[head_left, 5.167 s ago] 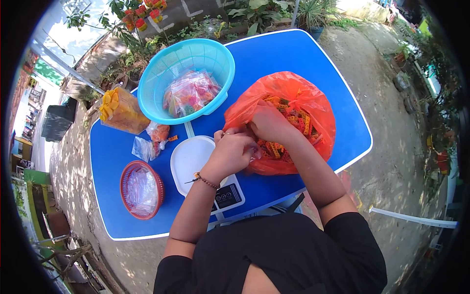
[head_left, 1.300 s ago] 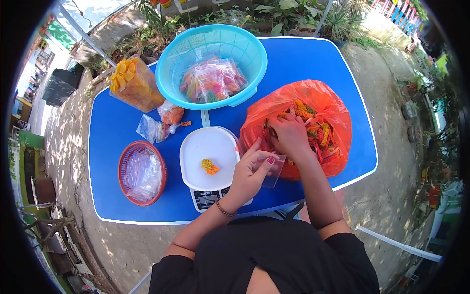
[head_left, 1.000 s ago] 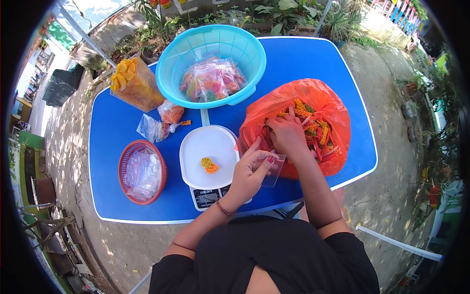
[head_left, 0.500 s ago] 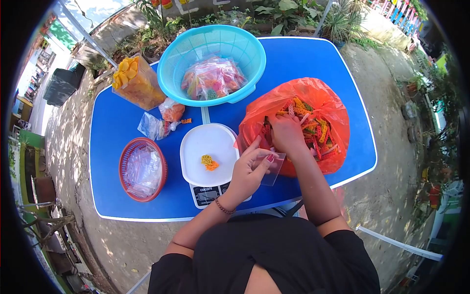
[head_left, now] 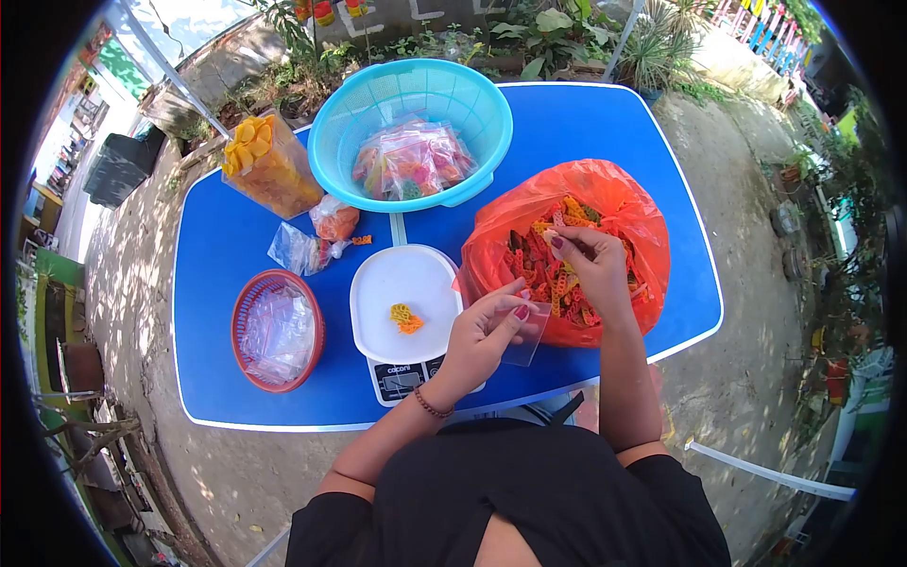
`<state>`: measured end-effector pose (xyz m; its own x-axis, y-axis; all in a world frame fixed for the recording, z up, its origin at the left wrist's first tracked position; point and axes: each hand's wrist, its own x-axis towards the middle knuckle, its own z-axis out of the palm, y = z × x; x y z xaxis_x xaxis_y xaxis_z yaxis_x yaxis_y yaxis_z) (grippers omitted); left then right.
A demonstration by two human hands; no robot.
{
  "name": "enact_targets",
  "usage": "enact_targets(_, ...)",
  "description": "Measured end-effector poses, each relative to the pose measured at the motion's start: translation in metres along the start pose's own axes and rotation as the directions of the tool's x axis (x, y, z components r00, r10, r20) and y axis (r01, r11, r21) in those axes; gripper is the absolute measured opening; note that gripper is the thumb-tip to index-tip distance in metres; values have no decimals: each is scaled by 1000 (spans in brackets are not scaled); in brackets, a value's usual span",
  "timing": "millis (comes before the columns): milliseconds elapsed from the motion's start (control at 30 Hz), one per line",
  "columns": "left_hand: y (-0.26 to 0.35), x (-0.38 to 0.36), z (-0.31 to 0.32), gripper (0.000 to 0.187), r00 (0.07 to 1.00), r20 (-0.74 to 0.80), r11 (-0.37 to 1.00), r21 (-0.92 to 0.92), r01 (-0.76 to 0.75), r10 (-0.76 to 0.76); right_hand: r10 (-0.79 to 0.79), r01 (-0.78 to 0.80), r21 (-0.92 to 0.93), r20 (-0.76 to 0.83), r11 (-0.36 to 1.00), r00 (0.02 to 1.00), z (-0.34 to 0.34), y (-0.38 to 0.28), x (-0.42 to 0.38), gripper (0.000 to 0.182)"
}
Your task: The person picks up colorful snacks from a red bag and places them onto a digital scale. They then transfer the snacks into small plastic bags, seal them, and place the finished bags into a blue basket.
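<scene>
Clear plastic bag (head_left: pixel 527 342), pinched by the fingers of the left hand (head_left: pixel 480 333), sits beside the red sack (head_left: pixel 498 227) of snacks (head_left: pixel 531 263) on the counter (head_left: pixel 543 118), probably to shorten the reach; above the snacks, the right hand (head_left: pixel 597 267) pinches a pale piece (head_left: pixel 550 235).

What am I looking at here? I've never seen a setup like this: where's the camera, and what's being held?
There's no robot: a person works bare-handed, and every picture comes from one head-worn camera looking forward and down. The left hand holds a small clear bag. The right hand, over the open orange bag of colourful pieces, pinches a pale bit, too small to identify. On the blue table, a scale bears yellow and orange bits. There's also a turquoise basin of filled packets and a red basket of clear plastic.
</scene>
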<state>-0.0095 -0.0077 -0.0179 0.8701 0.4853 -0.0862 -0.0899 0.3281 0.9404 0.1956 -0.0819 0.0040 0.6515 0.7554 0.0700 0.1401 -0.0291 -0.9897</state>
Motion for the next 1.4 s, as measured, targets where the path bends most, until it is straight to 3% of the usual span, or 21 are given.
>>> enact_targets(100, 1, -3, -3, 24, 1000, -5, 999, -35, 4, -4, 70, -71, 85, 12, 994, 997, -9, -5, -3, 19)
enact_targets(200, 1, -6, -6, 25, 1000, -16, 1000, -24, -3, 3, 39, -40, -39, -8, 998, 999, -13, 3, -5, 17)
enact_targets(600, 5, -19, -13, 26, 998, -59, 998, -49, -31, 28, 61, -71, -154, -69, 986, 996, -20, 9, -13, 19)
enact_targets(700, 9, -21, -16, 26, 998, -61, 999, -10, -30, 30, 70, -70, 22, -23, 997, 997, -19, 9, -14, 21)
enact_targets(900, 12, -25, -24, 26, 993, -111, 998, -27, -51, 48, 58, -59, -93, -15, 994, 998, -18, 9, -18, 23)
enact_targets(1000, 12, -27, -28, 26, 990, -132, 997, -42, -61, 55, 10, -20, -302, -36, 953, 999, -17, 8, -19, 26)
enact_targets(1100, 11, -30, -31, 27, 985, -161, 997, -40, -70, 62, 29, -44, -355, -47, 934, 998, -16, 7, -20, 27)
enact_targets(1200, 16, -33, -34, 27, 977, -192, 996, -12, -94, 90, 65, -64, -276, -7, 959, 998, -9, -8, -24, 26)
enact_targets(1333, 41, -43, -53, 24, 923, -314, 971, 155, -181, 222, -31, 31, 7, 229, 1000, 973, 23, -17, -31, 25)
enact_targets(1400, 47, -49, -70, 25, 894, -362, 958, 207, -198, 263, -43, 76, -82, 350, 994, 936, 49, -28, -35, 23)
